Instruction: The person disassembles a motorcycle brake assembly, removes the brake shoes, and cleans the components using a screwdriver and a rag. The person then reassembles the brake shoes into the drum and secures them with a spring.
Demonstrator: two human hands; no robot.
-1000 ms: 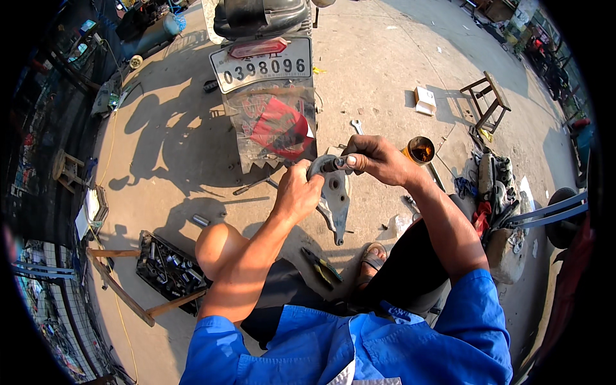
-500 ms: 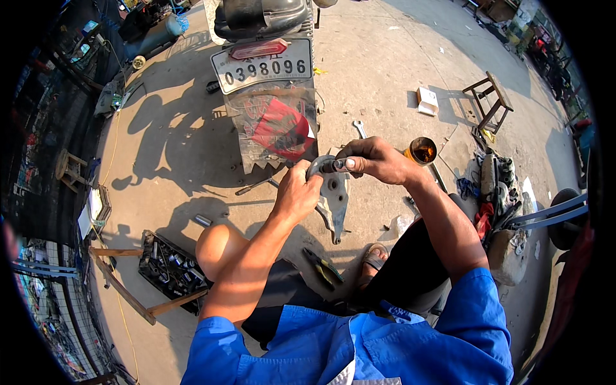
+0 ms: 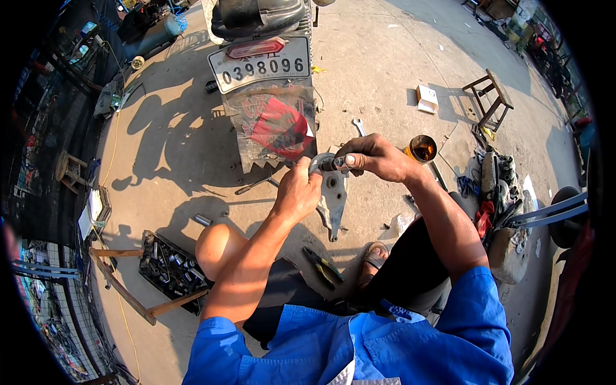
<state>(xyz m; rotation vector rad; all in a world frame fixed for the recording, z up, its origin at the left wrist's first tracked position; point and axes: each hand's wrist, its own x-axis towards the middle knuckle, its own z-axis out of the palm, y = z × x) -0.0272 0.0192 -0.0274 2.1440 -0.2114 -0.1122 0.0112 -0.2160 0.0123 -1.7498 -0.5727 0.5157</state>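
Note:
Before my body I hold up a grey metal bracket (image 3: 332, 205), rounded at its upper end, pierced by holes and narrowing to a point below. My left hand (image 3: 298, 190) is closed around the rounded end. A short, dark metal cylinder (image 3: 329, 165) sits against that end; I cannot tell whether it goes into a hole. My right hand (image 3: 376, 159) pinches the cylinder's outer end between thumb and fingers. On the ground beneath lie pliers (image 3: 323, 266) with yellow-and-dark handles. Beyond my right hand lies an open-end wrench (image 3: 359, 128).
A motorcycle's rear mudguard (image 3: 276, 125) stands ahead. To the left are a socket tray (image 3: 168, 269) and a loose socket (image 3: 203, 219). An orange-brown tin (image 3: 423, 149) stands at the right, with a white box (image 3: 427, 99) and a wooden stool (image 3: 489, 96) farther off.
The bracket's pointed lower end has shifted slightly up and left. My right fingers have turned a little on the cylinder's end, while my left hand keeps its grip.

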